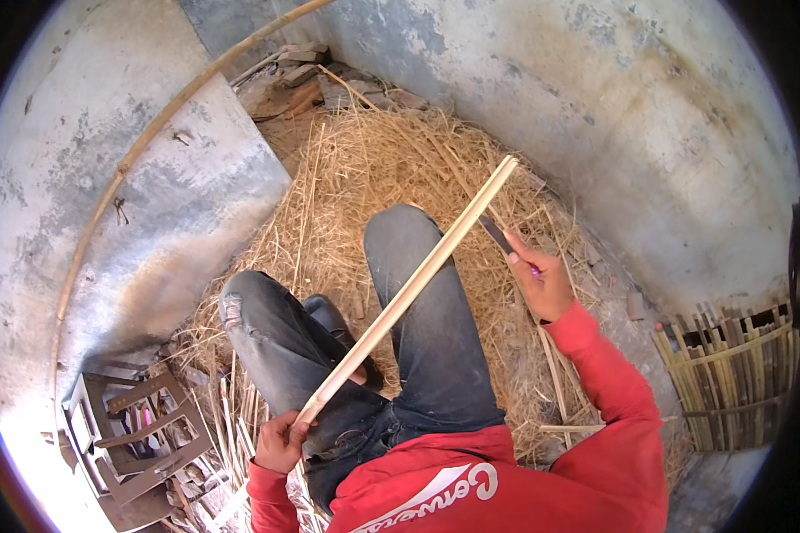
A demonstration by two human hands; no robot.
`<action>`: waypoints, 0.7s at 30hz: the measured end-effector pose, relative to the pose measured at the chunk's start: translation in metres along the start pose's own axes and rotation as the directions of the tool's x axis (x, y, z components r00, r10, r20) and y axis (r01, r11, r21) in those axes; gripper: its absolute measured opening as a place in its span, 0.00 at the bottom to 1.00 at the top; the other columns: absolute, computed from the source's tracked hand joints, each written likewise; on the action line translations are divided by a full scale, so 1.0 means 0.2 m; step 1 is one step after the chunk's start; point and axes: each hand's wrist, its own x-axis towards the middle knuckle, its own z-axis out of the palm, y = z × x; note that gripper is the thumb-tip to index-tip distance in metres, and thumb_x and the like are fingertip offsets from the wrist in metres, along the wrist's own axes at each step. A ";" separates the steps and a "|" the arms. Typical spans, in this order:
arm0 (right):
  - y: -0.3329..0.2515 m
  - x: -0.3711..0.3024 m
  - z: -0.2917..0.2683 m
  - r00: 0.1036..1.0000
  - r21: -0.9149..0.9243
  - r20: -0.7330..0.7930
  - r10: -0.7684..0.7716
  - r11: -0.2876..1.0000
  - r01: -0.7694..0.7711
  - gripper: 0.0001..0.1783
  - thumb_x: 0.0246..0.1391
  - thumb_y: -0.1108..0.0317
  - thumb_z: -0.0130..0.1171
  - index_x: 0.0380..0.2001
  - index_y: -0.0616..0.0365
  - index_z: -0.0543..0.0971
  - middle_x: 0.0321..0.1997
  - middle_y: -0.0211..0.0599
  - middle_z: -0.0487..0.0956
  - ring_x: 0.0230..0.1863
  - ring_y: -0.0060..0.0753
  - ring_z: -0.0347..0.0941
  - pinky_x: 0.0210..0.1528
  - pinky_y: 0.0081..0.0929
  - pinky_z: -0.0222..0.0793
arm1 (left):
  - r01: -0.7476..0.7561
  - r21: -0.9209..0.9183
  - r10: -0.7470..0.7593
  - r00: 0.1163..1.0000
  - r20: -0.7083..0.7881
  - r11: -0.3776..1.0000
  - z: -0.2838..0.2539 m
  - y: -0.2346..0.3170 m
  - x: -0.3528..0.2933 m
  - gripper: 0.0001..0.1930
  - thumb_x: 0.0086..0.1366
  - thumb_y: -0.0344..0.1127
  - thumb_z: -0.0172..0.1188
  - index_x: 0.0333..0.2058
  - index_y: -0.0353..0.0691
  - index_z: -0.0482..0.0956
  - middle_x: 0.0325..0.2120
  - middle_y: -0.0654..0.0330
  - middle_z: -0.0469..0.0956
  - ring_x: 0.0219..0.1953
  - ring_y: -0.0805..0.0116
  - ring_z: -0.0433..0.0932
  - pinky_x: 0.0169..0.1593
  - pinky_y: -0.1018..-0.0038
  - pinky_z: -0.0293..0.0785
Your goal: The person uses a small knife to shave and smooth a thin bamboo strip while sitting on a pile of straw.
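Note:
A long, pale split bamboo strip (409, 291) runs slantwise across my lap, from lower left to upper right. My left hand (280, 441) is closed around its lower end. In my right hand (540, 282) is a knife (496, 233), gripped by its handle, which my fingers mostly hide. The dark blade points up and left, close to the strip near its far end; whether it touches the bamboo I cannot tell. My jeans-clad knees lie under the strip.
Straw-like shavings (356, 178) cover the floor ahead. Bricks and rubble (302, 75) lie by the far wall. A slatted bamboo basket (729, 377) stands at right, a brown wooden frame (151, 422) at left. A long curved pole (120, 173) arcs along the left wall.

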 end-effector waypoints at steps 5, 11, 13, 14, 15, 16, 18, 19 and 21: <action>-0.03 0.02 -0.04 0.974 0.034 0.221 -0.054 0.998 0.048 0.22 0.71 0.63 0.60 0.65 0.55 0.79 0.62 0.48 0.83 0.61 0.32 0.80 0.62 0.27 0.74 | -0.085 0.015 0.085 0.996 -0.026 0.996 0.05 0.01 0.03 0.12 0.76 0.36 0.59 0.42 0.33 0.87 0.20 0.63 0.76 0.24 0.76 0.73 0.30 0.73 0.69; -0.14 -0.02 0.02 0.982 0.235 0.184 0.028 0.969 -0.071 0.23 0.73 0.62 0.59 0.66 0.57 0.78 0.60 0.45 0.84 0.56 0.28 0.81 0.60 0.25 0.74 | -0.066 0.002 0.066 0.998 -0.025 0.998 0.05 -0.01 0.02 0.13 0.76 0.37 0.59 0.42 0.33 0.87 0.21 0.62 0.78 0.24 0.75 0.73 0.30 0.73 0.70; -0.13 0.07 -0.07 0.986 0.149 0.050 0.162 0.974 -0.168 0.23 0.73 0.63 0.59 0.67 0.56 0.78 0.57 0.42 0.86 0.50 0.23 0.80 0.56 0.24 0.74 | -0.079 0.003 0.079 0.996 -0.032 0.997 0.05 -0.01 0.03 0.13 0.76 0.37 0.60 0.42 0.33 0.87 0.21 0.62 0.78 0.24 0.75 0.74 0.30 0.73 0.70; -0.11 0.10 -0.09 0.983 0.116 -0.010 0.184 0.976 -0.182 0.23 0.73 0.63 0.58 0.67 0.56 0.78 0.55 0.40 0.86 0.47 0.21 0.80 0.55 0.23 0.74 | -0.072 0.006 0.072 0.997 -0.026 0.997 0.05 0.01 0.03 0.12 0.76 0.37 0.60 0.42 0.33 0.87 0.21 0.61 0.78 0.24 0.75 0.74 0.30 0.73 0.70; -0.06 0.11 -0.08 0.992 0.093 -0.045 0.122 0.989 -0.117 0.23 0.73 0.63 0.58 0.67 0.55 0.78 0.54 0.39 0.87 0.45 0.19 0.78 0.53 0.23 0.74 | -0.064 0.009 0.065 0.998 -0.019 0.998 0.04 0.02 0.03 0.12 0.76 0.37 0.60 0.42 0.33 0.87 0.21 0.61 0.78 0.24 0.75 0.74 0.30 0.73 0.70; -0.04 0.13 -0.07 0.996 0.066 -0.074 0.057 0.996 -0.052 0.22 0.73 0.64 0.58 0.67 0.55 0.78 0.52 0.37 0.87 0.43 0.17 0.77 0.51 0.23 0.74 | -0.055 0.010 0.055 0.998 -0.015 0.998 0.05 0.02 0.02 0.12 0.76 0.37 0.60 0.42 0.33 0.87 0.21 0.61 0.78 0.24 0.75 0.74 0.30 0.73 0.70; -0.03 0.15 -0.07 0.992 0.028 -0.098 0.076 0.997 -0.073 0.22 0.74 0.64 0.57 0.67 0.55 0.78 0.54 0.39 0.87 0.44 0.18 0.77 0.52 0.23 0.74 | -0.069 0.027 0.070 0.997 -0.025 0.997 0.05 0.02 0.03 0.12 0.76 0.36 0.60 0.41 0.33 0.87 0.20 0.60 0.78 0.24 0.74 0.74 0.30 0.72 0.70; -0.04 0.15 -0.05 0.990 0.011 -0.108 0.087 0.996 -0.087 0.22 0.74 0.64 0.57 0.67 0.55 0.78 0.55 0.39 0.87 0.45 0.18 0.78 0.53 0.23 0.74 | -0.072 0.037 0.073 0.997 -0.030 0.997 0.04 0.01 0.03 0.12 0.76 0.36 0.60 0.41 0.33 0.87 0.20 0.60 0.78 0.24 0.74 0.74 0.31 0.72 0.70; -0.04 0.12 -0.01 0.996 -0.039 -0.064 0.057 0.997 -0.059 0.22 0.74 0.64 0.56 0.66 0.56 0.79 0.55 0.41 0.87 0.44 0.18 0.77 0.52 0.23 0.74 | -0.065 0.038 0.066 0.997 -0.029 0.997 0.05 0.01 0.03 0.12 0.75 0.36 0.60 0.41 0.33 0.87 0.21 0.59 0.79 0.24 0.73 0.75 0.31 0.72 0.71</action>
